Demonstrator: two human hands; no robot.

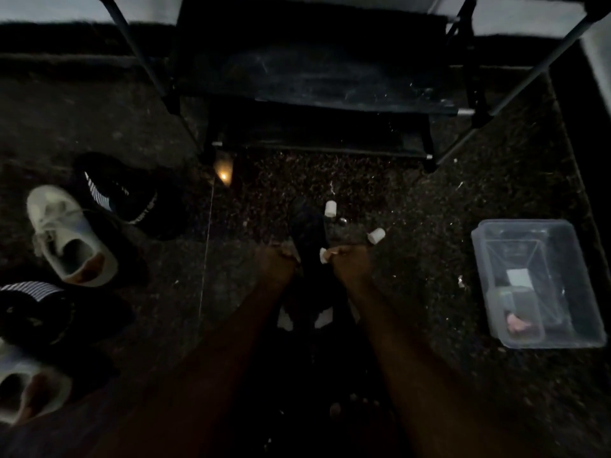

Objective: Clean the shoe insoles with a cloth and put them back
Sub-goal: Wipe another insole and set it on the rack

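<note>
The scene is very dim. A black shoe lies on the dark carpet in the middle, toe pointing away from me, with white sole patches showing near its heel. My left hand curls its fingers on the shoe's left edge. My right hand grips its right edge, with a small white piece by the thumb. The insole and any cloth are too dark to make out.
A black shoe rack stands ahead. At the left lie a white sneaker, two black striped shoes and another white shoe. A clear plastic box sits at the right. Small white caps lie by the shoe.
</note>
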